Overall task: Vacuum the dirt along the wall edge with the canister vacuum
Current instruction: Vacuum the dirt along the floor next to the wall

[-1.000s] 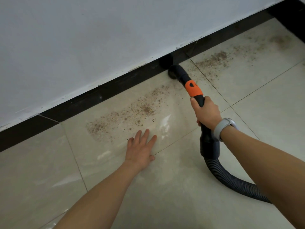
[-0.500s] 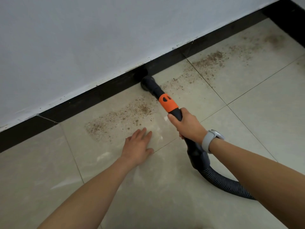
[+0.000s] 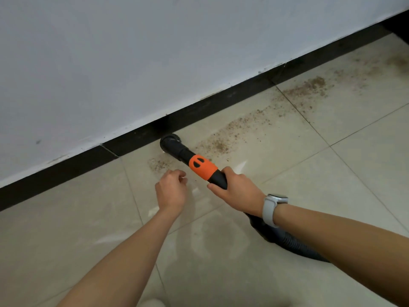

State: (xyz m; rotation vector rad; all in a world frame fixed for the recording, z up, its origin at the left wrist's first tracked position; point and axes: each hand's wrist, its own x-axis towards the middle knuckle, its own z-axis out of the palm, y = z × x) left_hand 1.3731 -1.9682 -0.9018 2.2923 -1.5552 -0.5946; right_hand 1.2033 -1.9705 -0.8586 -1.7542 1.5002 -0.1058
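Mid-sweep, my right hand (image 3: 238, 192) grips the vacuum wand (image 3: 202, 166), nozzle (image 3: 170, 144) against the far skirting (image 3: 66, 169), left hand (image 3: 170, 190) loosely curled, empty; next I'd drag right through the dirt (image 3: 241, 127).

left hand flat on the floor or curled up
Curled. The left hand has its fingers loosely bent under, holding nothing.
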